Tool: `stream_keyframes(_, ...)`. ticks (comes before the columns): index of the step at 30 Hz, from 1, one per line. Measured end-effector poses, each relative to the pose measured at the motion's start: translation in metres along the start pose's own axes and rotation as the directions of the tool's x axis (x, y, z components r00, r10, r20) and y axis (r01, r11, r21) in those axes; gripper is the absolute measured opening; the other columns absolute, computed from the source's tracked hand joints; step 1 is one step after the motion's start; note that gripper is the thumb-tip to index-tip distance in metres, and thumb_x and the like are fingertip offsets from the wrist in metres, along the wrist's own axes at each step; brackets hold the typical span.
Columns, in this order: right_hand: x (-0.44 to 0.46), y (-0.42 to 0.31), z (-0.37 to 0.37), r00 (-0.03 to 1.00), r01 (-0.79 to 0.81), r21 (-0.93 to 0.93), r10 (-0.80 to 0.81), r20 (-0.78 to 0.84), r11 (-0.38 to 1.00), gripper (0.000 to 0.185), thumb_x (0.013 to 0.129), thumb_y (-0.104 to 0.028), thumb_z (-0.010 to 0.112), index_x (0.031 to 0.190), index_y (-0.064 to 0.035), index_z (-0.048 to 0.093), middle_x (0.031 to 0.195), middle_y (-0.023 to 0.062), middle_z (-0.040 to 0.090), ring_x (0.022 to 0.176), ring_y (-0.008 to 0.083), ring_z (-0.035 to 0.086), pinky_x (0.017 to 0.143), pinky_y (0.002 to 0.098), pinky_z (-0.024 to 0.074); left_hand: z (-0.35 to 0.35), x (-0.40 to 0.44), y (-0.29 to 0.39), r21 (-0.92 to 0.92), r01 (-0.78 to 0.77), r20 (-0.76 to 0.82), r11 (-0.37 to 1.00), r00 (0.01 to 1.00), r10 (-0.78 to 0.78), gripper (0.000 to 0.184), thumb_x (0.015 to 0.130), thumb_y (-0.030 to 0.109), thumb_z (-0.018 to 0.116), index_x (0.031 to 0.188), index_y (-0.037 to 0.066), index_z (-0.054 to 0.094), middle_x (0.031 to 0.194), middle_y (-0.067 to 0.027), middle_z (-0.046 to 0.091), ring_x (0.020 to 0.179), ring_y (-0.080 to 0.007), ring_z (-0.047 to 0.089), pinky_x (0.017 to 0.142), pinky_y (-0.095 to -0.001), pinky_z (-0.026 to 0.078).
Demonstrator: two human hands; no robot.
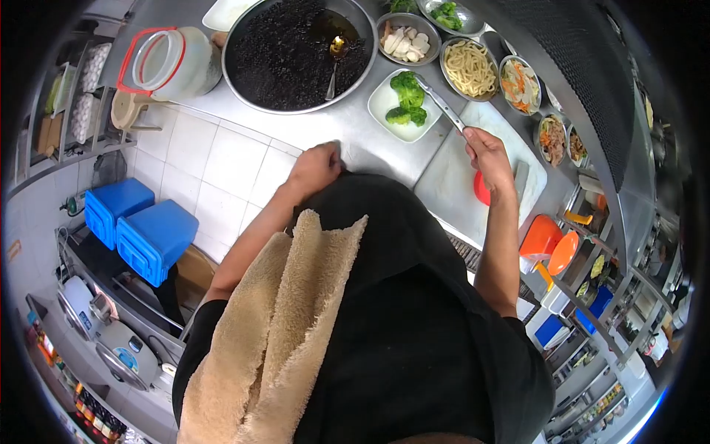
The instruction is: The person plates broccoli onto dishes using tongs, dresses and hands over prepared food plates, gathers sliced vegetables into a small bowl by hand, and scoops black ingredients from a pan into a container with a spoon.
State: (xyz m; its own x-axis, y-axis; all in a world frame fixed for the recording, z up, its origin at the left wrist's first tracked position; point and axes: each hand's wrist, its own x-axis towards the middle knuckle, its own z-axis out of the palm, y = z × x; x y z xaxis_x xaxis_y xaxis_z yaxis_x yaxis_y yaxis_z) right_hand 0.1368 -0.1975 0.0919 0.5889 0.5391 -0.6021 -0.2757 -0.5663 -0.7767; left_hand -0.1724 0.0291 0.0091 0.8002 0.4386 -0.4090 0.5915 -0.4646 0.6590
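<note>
My right hand (488,157) is closed around the handle end of metal tongs (444,107). The tips of the tongs touch or hover just over the green broccoli florets (406,92) in a square white dish (379,118); I cannot tell if they grip a floret. Below my right hand a white cutting board (462,166) lies on the counter, with a red round object (481,189) partly hidden behind the wrist. My left hand (316,164) is curled into a fist at the counter's front edge, left of the dish.
A large metal bowl (296,55) of dark, wet food holds a spoon (331,80). Bowls of noodles (470,68), sliced white pieces (405,44) and shredded vegetables (520,85) line the back. A red-rimmed clear jar (177,65) stands left. A dark hood (592,81) overhangs the right.
</note>
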Motion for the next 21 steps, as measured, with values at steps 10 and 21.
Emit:
stream_keyframes(10,0.045,0.021,-0.01,0.968,0.251,-0.468,-0.216,0.128,0.848,0.032,0.1,-0.025,0.068,0.117,0.0011,0.072,0.08,0.0028,0.068,0.073,0.0156,0.06,0.07,0.03,0.0476,-0.017,-0.035,-0.074,-0.093,0.242,-0.228,0.966,0.939,-0.257,0.022,0.096,0.021,0.064,0.096,0.0,0.072,0.096,-0.0218,0.074,0.09,-0.0421,0.07,0.082,-0.0468,0.056)
stream_keyframes(21,0.027,-0.009,-0.015,0.906,0.414,-0.489,-0.399,0.141,0.768,0.035,0.102,-0.027,0.065,0.119,0.0025,0.07,0.087,0.0065,0.068,0.079,0.0148,0.06,0.073,0.0296,0.0476,-0.03,-0.149,-0.327,-0.332,0.728,-0.55,0.6,0.367,-0.75,0.03,0.095,0.03,0.072,0.103,0.001,0.074,0.083,-0.0191,0.071,0.069,-0.0219,0.071,0.054,-0.0372,0.056)
